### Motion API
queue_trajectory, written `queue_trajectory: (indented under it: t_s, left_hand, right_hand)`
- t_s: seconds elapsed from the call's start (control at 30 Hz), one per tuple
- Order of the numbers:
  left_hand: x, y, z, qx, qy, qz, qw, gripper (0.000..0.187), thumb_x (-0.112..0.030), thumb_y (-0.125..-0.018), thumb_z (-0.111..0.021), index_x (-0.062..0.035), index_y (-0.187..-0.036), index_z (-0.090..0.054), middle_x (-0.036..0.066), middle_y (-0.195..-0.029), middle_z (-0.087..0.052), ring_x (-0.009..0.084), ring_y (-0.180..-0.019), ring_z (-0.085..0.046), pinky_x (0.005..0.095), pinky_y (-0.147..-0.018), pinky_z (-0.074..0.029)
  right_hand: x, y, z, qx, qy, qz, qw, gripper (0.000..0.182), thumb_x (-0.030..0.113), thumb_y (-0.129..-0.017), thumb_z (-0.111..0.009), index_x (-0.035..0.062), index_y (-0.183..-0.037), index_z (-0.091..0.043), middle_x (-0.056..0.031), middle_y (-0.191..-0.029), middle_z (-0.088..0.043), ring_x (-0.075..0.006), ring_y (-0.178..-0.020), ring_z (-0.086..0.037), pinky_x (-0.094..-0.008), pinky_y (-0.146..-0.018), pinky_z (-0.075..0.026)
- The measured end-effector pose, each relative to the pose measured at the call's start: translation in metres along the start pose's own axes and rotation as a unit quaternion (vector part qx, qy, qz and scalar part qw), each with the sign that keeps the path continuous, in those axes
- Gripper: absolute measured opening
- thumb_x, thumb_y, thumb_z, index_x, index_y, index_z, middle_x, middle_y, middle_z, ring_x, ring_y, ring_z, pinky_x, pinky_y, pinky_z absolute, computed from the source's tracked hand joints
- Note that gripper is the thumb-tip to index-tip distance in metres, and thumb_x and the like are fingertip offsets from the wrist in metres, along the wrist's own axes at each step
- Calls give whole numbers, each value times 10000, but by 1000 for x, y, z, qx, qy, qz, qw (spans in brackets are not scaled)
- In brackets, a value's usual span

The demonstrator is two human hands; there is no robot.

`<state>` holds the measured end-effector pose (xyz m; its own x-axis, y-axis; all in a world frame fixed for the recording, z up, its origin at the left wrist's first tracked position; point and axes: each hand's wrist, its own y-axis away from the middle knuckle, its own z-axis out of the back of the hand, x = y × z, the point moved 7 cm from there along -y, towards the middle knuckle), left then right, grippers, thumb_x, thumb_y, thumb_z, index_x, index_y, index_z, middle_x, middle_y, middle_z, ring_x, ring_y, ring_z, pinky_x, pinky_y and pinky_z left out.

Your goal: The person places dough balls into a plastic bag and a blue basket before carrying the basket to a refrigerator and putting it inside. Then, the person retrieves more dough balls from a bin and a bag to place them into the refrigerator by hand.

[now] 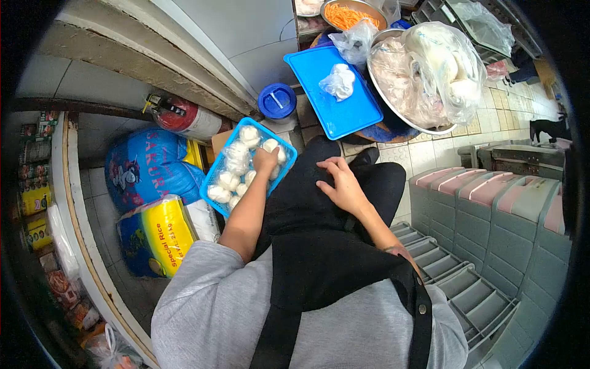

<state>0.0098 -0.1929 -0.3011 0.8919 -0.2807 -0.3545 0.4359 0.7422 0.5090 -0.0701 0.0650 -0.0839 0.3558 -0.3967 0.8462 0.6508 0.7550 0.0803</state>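
Observation:
My left hand reaches into a blue plastic basket to my left. Its fingers are closed on a white plastic-wrapped ball near the basket's far end; the fingertips are partly hidden. Several similar white wrapped balls fill the basket; what is inside them I cannot make out. My right hand rests over the black apron on my lap, fingers spread and holding nothing. Ahead, a flat blue tray carries a small clear bag of white balls.
A large metal bowl of bagged pale food stands beyond the tray, near a bowl of orange shreds. A blue-lidded tub, fire extinguisher and rice sack are leftward. Grey crates stand right; a black animal is farther off.

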Motion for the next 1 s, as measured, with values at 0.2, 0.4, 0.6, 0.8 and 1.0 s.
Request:
queue_trajectory:
  t_s: [0.2,0.4,0.6,0.8,1.0]
  left_hand:
    - [-19,14,22,47,-162,19,985,720,-633,-761,-584,-46,-1177,-624,192,-1282,-540,332,-1232,-466,449,-1020,-366]
    - [2,-2,-18,38,-257,-48,965,761,-648,-834,-489,-32,-1279,-534,184,-1455,-328,350,-1357,-270,530,-1042,-309]
    - [-22,55,-10,-69,-180,-244,950,679,-404,-896,-554,-169,-1461,-260,156,-1511,-192,385,-1394,-156,680,-1012,-215]
    - [3,37,-37,47,-169,-318,932,648,-375,-917,-523,-323,-1478,-202,118,-1565,40,418,-1417,-37,763,-975,-120]
    - [-15,54,-10,-7,-115,-336,935,616,-358,-882,-576,-229,-1428,-320,195,-1531,-74,441,-1389,-114,724,-986,-189]
  right_hand:
    - [0,2,-11,80,23,-15,996,445,128,-754,-709,33,-1162,-560,-167,-1135,-480,-357,-1018,-555,-399,-874,-476]
    - [-7,-4,10,47,6,15,999,448,137,-751,-719,38,-1160,-566,-157,-1147,-489,-332,-1056,-534,-376,-900,-459]
    - [22,-14,163,-286,23,102,953,210,66,-738,-674,30,-942,-636,-125,-939,-597,-301,-922,-586,-382,-842,-484]
    - [1,-25,356,-540,175,30,823,210,7,-760,-533,17,-906,-684,-151,-895,-682,-237,-834,-671,-319,-735,-524]
    - [-65,-134,385,-315,271,-91,905,513,72,-690,-666,63,-1198,-594,-200,-1090,-642,-320,-1002,-622,-373,-890,-476]
